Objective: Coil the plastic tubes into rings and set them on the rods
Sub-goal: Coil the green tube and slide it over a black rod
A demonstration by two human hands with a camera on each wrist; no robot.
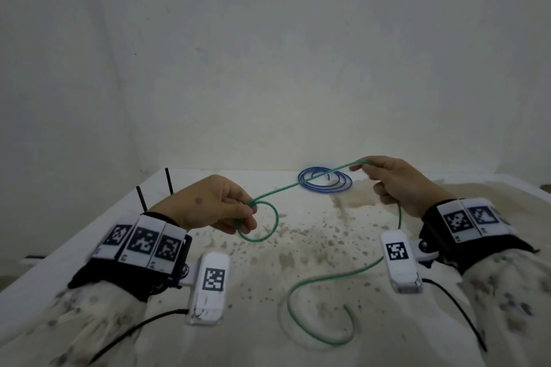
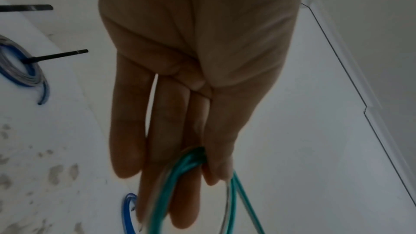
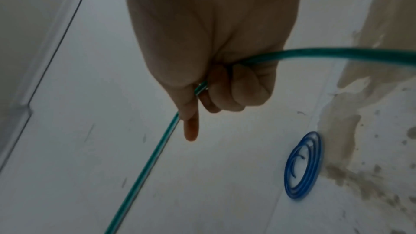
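Here the left hand's fingers [image 2: 191,193] lie nearly straight, with the thumb pinching the crossing of the green tube [image 1: 269,189], where one small loop has been closed and hangs below the left hand [image 1: 213,205]. The right hand [image 1: 399,182] has its fingers curled round the same tube farther along, the forefinger [image 3: 191,129] pointing out beside it; the span between the hands runs raised above the bench [image 1: 313,235]. Past the right hand the tube drops and trails in a slack S-curve across the bench toward the person.

To do this step well, I judge the right hand should let the tube slide through a loose grip and bring each new turn round to the left thumb, matching the first loop's size so the ring stays flat. The pinch at the crossing must hold or the loop will likely spring open, the tube looking stiff.

A blue tube [image 1: 325,180], already coiled, lies flat at the far side of the bench. Two black rods [image 1: 142,199] stand upright at the far left; in the left wrist view another blue-and-grey coil [image 2: 20,67] sits round one.

No brand or readable writing shows; only black-and-white square code markers [image 1: 213,278] on the wristbands and camera housings.
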